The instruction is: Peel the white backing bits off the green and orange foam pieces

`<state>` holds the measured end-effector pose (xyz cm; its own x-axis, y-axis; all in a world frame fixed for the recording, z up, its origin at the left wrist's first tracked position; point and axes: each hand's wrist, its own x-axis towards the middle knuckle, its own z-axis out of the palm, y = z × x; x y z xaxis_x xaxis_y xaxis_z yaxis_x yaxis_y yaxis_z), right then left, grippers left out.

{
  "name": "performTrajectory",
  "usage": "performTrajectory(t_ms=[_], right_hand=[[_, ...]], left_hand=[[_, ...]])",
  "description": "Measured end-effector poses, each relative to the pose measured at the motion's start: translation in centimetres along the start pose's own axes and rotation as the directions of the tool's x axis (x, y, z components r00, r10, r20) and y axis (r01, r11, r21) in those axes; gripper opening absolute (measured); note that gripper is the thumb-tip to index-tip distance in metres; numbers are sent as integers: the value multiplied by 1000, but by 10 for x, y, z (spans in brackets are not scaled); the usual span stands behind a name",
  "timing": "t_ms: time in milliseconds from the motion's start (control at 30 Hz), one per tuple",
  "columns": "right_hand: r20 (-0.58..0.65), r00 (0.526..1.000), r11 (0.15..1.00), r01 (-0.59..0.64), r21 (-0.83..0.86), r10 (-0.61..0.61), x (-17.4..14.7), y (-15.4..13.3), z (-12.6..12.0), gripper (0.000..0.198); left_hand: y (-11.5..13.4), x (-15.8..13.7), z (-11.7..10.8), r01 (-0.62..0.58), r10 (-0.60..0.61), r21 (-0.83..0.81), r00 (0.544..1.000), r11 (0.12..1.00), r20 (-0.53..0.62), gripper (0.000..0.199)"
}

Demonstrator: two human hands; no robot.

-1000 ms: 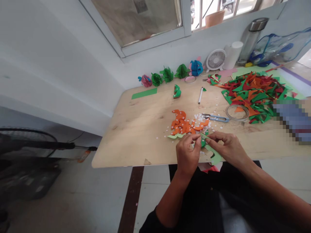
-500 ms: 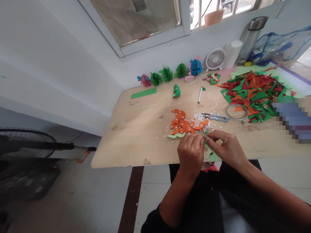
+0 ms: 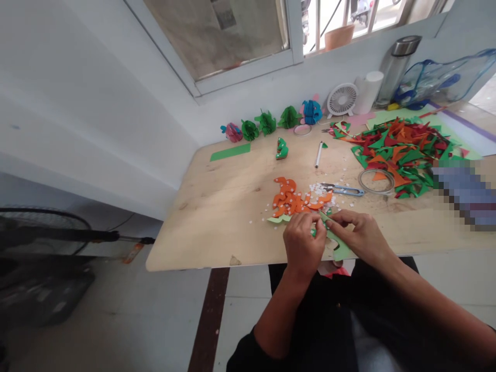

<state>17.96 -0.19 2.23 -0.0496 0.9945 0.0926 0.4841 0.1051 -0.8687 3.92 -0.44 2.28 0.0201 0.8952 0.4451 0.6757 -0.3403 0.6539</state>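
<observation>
Our left hand (image 3: 304, 238) has turned since half a second ago: its knuckles then closed over the upper end of the light green paper (image 3: 341, 251), and now the thumb and forefinger show again, curled close to each other at that end. We cannot tell whether they pinch anything. Our right hand (image 3: 360, 232) has hardly shifted, thumb and forefinger pinching the light green paper, whose lower part hangs toward the front edge of the worktop (image 3: 217, 206), at the lower centre right of the frame. A bit of dark green paper (image 3: 313, 233) shows again below our left fingers. We take this as fine fingertip work on the strip, the right hand steadying it while the left does the moving.

Just beyond our hands, around the centre, lie orange paper pieces (image 3: 287, 199) dotted with white squares, and a light green scalloped piece (image 3: 278, 219). Loose white squares (image 3: 320, 190) lie scattered beside the blue-handled snips (image 3: 349, 191); being so small and so near, they could stick to our fingers or get brushed about. To the right sit a tape ring (image 3: 377, 192) and a heap of cut scraps (image 3: 403, 150), crowding that side. A pen (image 3: 319, 155) and a green curved stack (image 3: 282, 148) lie farther up, well out of our way.
</observation>
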Motion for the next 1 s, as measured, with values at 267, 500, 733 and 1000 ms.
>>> performTrajectory(t_ms=[267,500,733,1000], right_hand=[[139,940,818,-340,464,312,3,-1,-6,34],[-12,961,826,-230,514,275,11,1,-3,28],[-144,982,918,-54,393,120,17,1,0,21],[-35,981,777,-127,617,189,23,-3,-3,22]], left_hand=[[-22,1,-9,273,-249,-225,960,935,129,14],[-20,-7,-8,414,-359,-314,907,854,219,21],[-1,-14,2,681,-375,-648,731,343,570,25],[-1,-8,3,671,-473,-697,715,253,516,14]])
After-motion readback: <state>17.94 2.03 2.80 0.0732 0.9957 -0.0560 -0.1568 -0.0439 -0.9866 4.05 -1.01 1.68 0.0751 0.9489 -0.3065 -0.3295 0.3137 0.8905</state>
